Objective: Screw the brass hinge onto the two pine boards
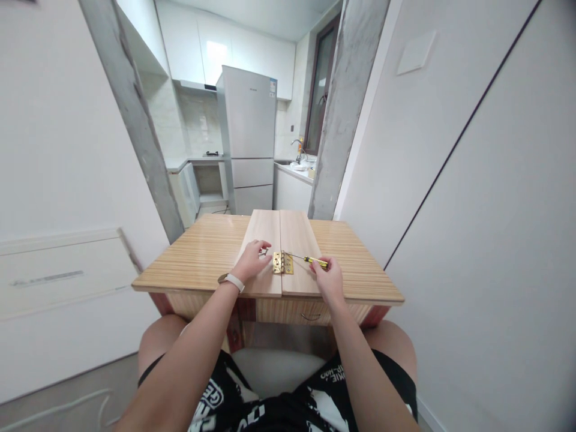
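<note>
Two pale wooden boards [300,231] lie side by side on the table, and a brass hinge [283,263] lies open across their seam. My right hand [330,281] is closed around the yellow-and-black handle of a screwdriver [316,262]. Its thin shaft points left, with the tip at the upper part of the hinge's right leaf. Just left of the hinge, my left hand [252,259] has its fingers curled over the left board. Between thumb and fingers is a small, thin dark piece that looks like a screw [263,252]; its details are too small to tell.
The wood-grain table [193,258] has a drawer with a curved handle [310,316] under its front edge. Past it stand a grey fridge [250,120] and a sink counter [292,186]. White walls flank both sides. My knees are at the table's near edge.
</note>
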A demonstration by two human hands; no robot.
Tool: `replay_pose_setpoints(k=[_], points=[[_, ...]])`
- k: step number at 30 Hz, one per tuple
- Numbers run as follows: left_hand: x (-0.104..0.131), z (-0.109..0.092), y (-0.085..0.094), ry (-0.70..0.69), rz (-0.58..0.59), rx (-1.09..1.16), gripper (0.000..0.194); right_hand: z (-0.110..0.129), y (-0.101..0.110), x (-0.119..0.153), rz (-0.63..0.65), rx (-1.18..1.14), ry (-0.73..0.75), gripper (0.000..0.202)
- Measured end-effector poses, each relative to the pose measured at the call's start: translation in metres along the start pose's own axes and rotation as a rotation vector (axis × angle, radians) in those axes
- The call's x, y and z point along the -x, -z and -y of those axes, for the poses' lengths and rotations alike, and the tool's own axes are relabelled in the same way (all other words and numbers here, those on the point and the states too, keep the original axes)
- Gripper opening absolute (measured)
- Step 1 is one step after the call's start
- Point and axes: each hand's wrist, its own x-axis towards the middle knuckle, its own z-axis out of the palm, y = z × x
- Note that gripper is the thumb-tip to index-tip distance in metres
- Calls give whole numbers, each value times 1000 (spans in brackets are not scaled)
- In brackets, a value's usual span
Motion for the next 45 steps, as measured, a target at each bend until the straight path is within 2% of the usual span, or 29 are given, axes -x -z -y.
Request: replay_pose_setpoints(k=[2,5,8,13,16,18,22,25,26,30,33,41,45], points=[[10,-16,-4,-69,116,-5,45,1,0,0,-2,-33,-8,48],[22,-34,-11,-76,214,-30,58,2,0,1,-24,-96,-12,47],[27,-40,-18,-52,227,-67,65,4,-1,3,-84,-164,10,46],[30,-37,-22,-50,208,-78,71,15,-1,2,-187,-177,62,50],[32,-36,-21,-59,202,-75,71,32,-4,0,-144,-188,135,44],[33,-37,-20,-64,199,-93,70,49,-9,0,-94,-286,166,39],[36,-41,-20,-87,196,-152,63,83,-28,1,53,-581,89,31],[38,-44,-20,-100,195,-198,63,98,-45,1,92,-757,68,17],[39,-46,-20,-106,194,-213,64,100,-50,1,115,-785,50,19],[43,-52,-20,-118,180,-266,63,105,-67,4,200,-756,-8,44],[45,-56,-20,-119,174,-282,61,105,-73,5,207,-705,-18,53],[44,-55,-20,-111,173,-275,61,100,-74,1,220,-689,-43,52],[44,-56,-19,-114,170,-277,60,94,-76,1,202,-640,-6,47]])
